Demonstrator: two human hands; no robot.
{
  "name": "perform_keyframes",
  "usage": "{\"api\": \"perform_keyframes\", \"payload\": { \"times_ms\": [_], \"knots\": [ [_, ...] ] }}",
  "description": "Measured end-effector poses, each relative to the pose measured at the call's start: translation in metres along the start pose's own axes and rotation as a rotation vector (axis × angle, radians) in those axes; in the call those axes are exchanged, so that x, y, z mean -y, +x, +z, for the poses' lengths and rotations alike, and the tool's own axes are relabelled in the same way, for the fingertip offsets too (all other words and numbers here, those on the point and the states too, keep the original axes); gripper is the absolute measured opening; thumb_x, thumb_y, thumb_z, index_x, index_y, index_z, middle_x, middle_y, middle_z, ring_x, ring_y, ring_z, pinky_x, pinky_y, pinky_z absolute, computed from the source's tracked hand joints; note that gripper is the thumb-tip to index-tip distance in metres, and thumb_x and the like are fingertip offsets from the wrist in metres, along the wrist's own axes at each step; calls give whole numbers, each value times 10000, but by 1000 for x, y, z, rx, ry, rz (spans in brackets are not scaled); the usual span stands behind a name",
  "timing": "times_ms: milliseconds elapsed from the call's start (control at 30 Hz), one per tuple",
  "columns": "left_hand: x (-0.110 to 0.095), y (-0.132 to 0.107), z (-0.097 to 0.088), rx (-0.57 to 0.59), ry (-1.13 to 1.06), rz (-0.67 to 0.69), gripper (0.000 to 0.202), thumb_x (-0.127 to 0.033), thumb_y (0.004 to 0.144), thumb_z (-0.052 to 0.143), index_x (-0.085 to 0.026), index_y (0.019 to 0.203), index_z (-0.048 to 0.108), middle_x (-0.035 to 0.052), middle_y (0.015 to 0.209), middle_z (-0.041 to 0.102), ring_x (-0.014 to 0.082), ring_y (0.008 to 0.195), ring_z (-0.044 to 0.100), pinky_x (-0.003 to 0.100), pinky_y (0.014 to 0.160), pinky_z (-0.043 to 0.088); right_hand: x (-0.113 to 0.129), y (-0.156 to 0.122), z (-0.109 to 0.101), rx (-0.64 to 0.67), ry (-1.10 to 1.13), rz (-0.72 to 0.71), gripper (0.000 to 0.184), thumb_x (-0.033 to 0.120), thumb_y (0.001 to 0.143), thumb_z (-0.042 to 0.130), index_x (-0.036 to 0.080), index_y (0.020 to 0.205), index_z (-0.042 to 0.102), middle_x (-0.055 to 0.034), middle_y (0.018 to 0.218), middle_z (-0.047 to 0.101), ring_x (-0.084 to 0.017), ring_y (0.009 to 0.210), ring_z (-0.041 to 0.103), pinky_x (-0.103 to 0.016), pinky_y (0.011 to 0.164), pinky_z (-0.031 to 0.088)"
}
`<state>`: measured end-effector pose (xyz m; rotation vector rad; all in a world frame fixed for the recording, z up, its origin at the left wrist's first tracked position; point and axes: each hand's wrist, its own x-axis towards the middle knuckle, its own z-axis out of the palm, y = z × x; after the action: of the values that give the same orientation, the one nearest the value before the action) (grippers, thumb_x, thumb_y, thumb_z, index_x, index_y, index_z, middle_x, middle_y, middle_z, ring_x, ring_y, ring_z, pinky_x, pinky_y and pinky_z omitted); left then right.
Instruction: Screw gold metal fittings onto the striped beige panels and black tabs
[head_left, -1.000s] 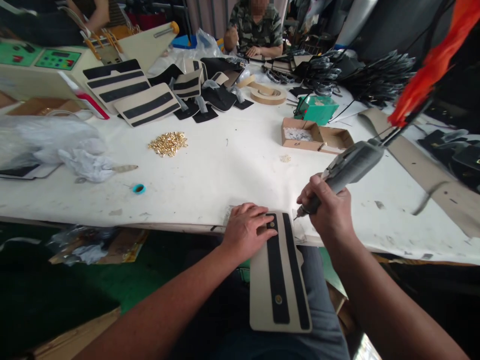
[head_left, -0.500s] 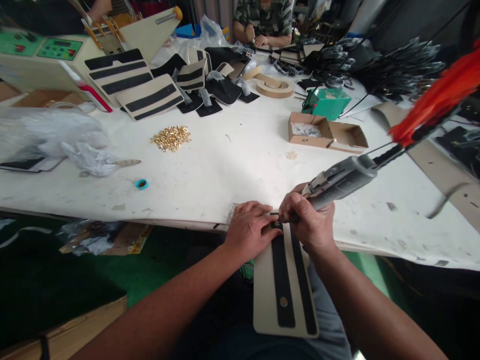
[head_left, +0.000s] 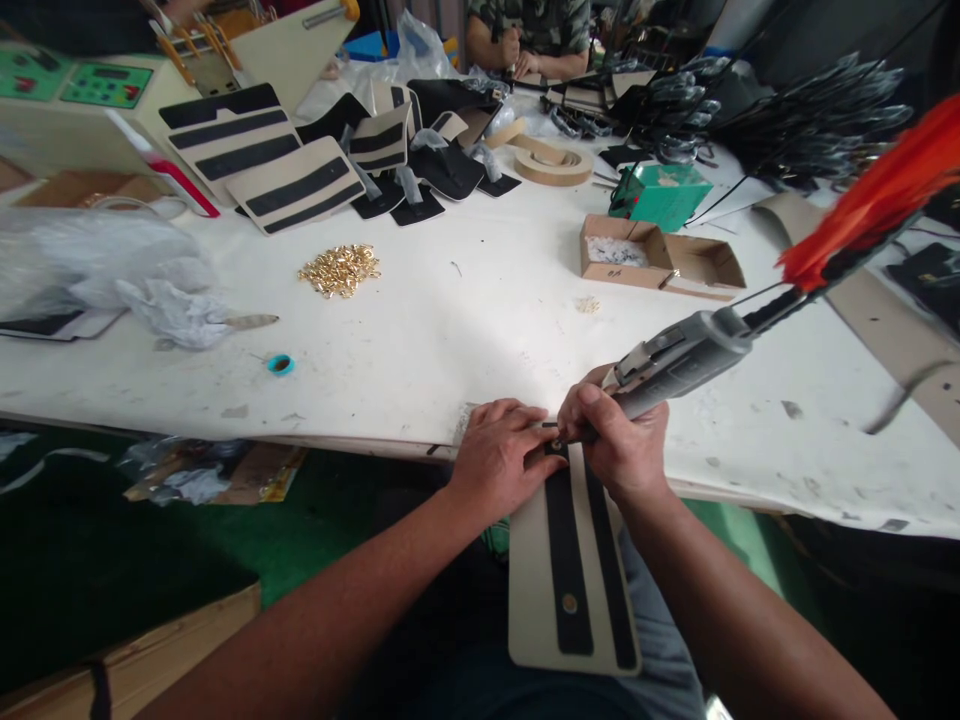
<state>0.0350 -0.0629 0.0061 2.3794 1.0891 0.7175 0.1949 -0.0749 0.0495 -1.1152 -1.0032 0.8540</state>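
Note:
My right hand [head_left: 626, 445] is wrapped round a grey electric screwdriver [head_left: 679, 360], which slants down to the left; its tip is hidden by my fingers. Below lies a beige panel [head_left: 532, 600] with two black strips, sloping from the table edge over my lap. My left hand [head_left: 499, 450] holds the panel's far end, thumb and forefinger on either side of a small fastener [head_left: 556, 446] at the screwdriver's working end. A round metal fastener [head_left: 570, 603] sits near the strip's lower end. Red fabric [head_left: 862, 205] hangs along the tool's black cord.
Gold-coloured fittings [head_left: 340, 270] lie heaped on the white table [head_left: 420, 340]. A teal ring [head_left: 281, 365] is at left. Small cardboard boxes [head_left: 660, 262] stand before a green power unit [head_left: 660, 195]. Striped panels [head_left: 292, 187] are piled behind. Across the table sits another person [head_left: 529, 40].
The view has shifted slightly. Both hands, the screwdriver and the panel keep almost the same position relative to each other.

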Motion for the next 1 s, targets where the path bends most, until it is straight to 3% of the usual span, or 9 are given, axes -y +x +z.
{"api": "perform_keyframes", "payload": {
  "times_ms": [367,567,1000],
  "knots": [
    [-2,1,-1,12,2,5,277,-399,879,833,-330,1140,773,-14,1325,743,303,1278,570,511,1054,415,-1,1,-4,125,-25,-49,317,412,894,784,227,724,590,34,572,570,-143,487,539,-295,485,453],
    [0,0,1,4,28,24,260,-434,915,789,-314,1145,776,16,1297,749,305,1278,573,514,1044,423,-7,6,-8,188,-81,-68,353,449,844,814,213,709,590,15,619,591,-144,533,556,-289,490,472],
    [1,1,3,-1,-4,1,240,-445,955,738,-328,1160,779,9,1312,749,297,1288,574,512,1063,402,-5,8,-7,226,-129,-90,238,332,859,719,225,714,563,10,643,568,-148,571,552,-313,540,506]
  ]
}}
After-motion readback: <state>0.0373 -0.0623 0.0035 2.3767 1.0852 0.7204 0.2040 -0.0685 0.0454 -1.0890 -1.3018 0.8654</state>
